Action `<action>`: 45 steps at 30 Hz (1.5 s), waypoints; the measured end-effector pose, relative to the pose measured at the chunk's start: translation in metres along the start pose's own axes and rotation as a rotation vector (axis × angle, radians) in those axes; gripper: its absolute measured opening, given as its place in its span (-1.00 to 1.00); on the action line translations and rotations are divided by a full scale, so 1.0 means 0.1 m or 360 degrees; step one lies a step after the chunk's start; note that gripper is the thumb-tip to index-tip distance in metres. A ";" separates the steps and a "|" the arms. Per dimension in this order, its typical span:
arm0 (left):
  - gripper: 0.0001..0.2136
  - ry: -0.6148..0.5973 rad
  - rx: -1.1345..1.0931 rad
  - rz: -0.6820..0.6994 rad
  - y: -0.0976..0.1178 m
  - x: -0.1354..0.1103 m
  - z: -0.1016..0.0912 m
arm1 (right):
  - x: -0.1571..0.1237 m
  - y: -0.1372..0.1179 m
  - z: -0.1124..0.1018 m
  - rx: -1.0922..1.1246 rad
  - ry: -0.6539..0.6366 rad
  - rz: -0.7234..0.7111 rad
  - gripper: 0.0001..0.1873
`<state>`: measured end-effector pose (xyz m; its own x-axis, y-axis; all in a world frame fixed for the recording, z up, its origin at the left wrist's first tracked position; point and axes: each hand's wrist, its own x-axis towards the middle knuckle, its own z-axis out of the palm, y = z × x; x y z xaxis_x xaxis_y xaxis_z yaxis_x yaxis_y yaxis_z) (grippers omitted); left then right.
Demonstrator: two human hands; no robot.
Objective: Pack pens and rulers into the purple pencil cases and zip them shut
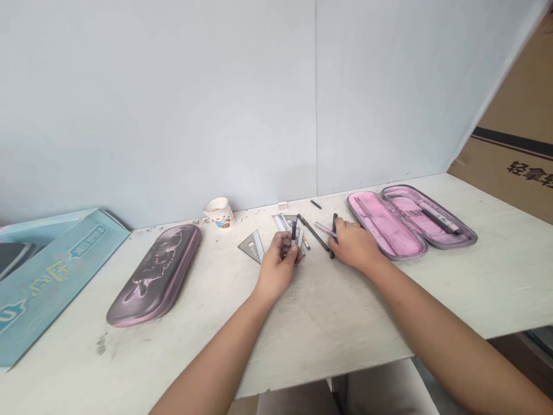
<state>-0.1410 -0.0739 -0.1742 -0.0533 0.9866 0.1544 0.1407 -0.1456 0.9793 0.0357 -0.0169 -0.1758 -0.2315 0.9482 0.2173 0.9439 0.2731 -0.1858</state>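
Note:
My left hand [279,262] is closed around a small dark pen-like item [294,229] that sticks up from its fingers, above a pile of stationery on the white table [328,323]. My right hand [354,245] is closed on a light purple pen [324,229], beside a black pen [333,222] lying on the table. An open pink pencil case [389,227] lies just right of my right hand, with a marker [436,218] in its far half. A clear set square [253,245] lies left of my left hand.
A closed dark purple pencil case [155,274] lies at the left. A teal box [47,276] sits at the far left edge. A small paper cup [219,212] stands by the wall. Rulers [281,222] and a pencil [311,230] lie in the pile. Cardboard boxes [518,155] stand at the right.

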 end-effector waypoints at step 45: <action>-0.77 0.0010 0.0829 0.0255 -0.04 -0.01 -0.11 | -0.03 -0.05 -0.09 0.1549 -0.0221 -0.0244 -0.73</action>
<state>-0.1529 -0.0747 -0.1765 0.0033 0.9544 0.2984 0.6186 -0.2365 0.7493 0.0333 -0.0227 -0.1671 -0.4193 0.8850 0.2023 0.3110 0.3493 -0.8839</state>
